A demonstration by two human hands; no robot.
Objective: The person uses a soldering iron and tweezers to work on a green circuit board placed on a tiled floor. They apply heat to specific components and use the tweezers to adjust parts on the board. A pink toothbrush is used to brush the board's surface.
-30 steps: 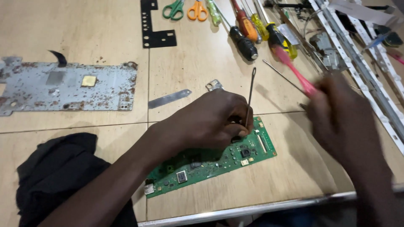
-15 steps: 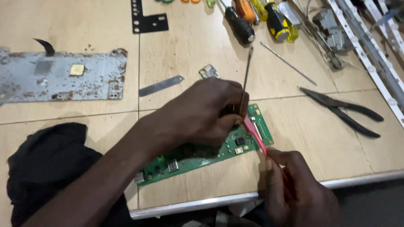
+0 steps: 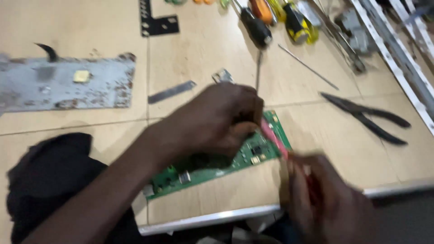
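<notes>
A green circuit board (image 3: 253, 153) lies on the wooden table near its front edge. My left hand (image 3: 217, 119) rests on top of the board with its fingers curled, and a thin metal shaft (image 3: 258, 68) sticks out of them toward the far side. My right hand (image 3: 330, 199), blurred at the lower right, grips a red-handled tool (image 3: 273, 138). The tool's front end lies over the board's right end, just beside my left fingers. Much of the board is hidden under my left hand.
Black pliers (image 3: 366, 117) lie to the right. Screwdrivers (image 3: 255, 27) and a thin rod (image 3: 307, 67) lie at the back. A rusty metal plate (image 3: 68, 88), a small metal strip (image 3: 172, 91) and a black bracket (image 3: 156, 22) lie left, above a black cloth (image 3: 54, 180).
My right hand has come from the right side of the table down to the front edge and brought the red tool onto the board. The left hand has stayed on the board.
</notes>
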